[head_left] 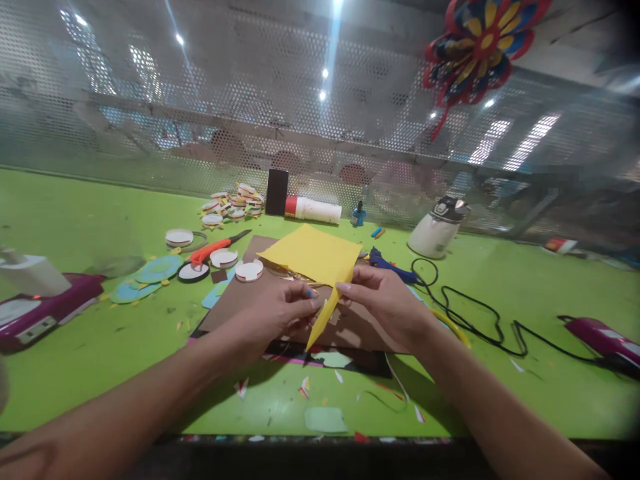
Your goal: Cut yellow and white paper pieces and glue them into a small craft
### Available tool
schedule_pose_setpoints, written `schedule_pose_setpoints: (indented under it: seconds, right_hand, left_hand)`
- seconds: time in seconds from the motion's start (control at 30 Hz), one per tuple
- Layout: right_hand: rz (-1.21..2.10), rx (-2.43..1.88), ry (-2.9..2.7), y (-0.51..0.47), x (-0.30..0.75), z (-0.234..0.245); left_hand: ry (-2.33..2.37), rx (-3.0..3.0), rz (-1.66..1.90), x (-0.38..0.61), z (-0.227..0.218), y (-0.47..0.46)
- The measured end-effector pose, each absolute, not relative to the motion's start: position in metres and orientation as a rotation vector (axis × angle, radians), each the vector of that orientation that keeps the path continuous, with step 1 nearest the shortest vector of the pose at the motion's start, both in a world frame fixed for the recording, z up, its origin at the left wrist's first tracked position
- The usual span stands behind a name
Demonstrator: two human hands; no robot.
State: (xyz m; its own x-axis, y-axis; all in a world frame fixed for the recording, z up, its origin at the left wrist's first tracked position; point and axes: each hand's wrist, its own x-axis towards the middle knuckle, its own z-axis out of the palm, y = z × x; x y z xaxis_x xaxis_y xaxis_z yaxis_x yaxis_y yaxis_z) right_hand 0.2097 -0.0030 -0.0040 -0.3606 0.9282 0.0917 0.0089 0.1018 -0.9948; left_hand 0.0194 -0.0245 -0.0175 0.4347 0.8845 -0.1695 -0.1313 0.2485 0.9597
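Note:
A sheet of yellow paper (pixel 315 252) is held up over a brown board (pixel 235 303), with a flap folded down at its near right side. My right hand (pixel 383 300) pinches the paper at that fold between thumb and fingers. Close to the left of the flap, my left hand (pixel 283 310) has its thumb and fingers drawn together. A small blue spot shows at its fingertips; whether anything is in that grip is hidden. Behind my right hand lies a dark blue glue gun (pixel 393 265), partly covered.
Orange-handled scissors (pixel 213 248), white discs (pixel 249 270) and light blue paper rings (pixel 159 269) lie at left. A phone (pixel 277 192), white bottle (pixel 320 211) and white kettle-like container (pixel 435 230) are at the back. A black cord (pixel 480 307) runs right to a purple power strip (pixel 605 343).

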Motion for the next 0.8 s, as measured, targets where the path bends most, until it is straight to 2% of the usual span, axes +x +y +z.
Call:
schedule_pose_setpoints:
  seconds: [0.8]
  right_hand:
    - [1.247,-1.055,-1.647,-0.0054,0.2038,-0.0042]
  left_hand:
    - [0.934,1.177,0.784,0.021,-0.0153,-0.0261]
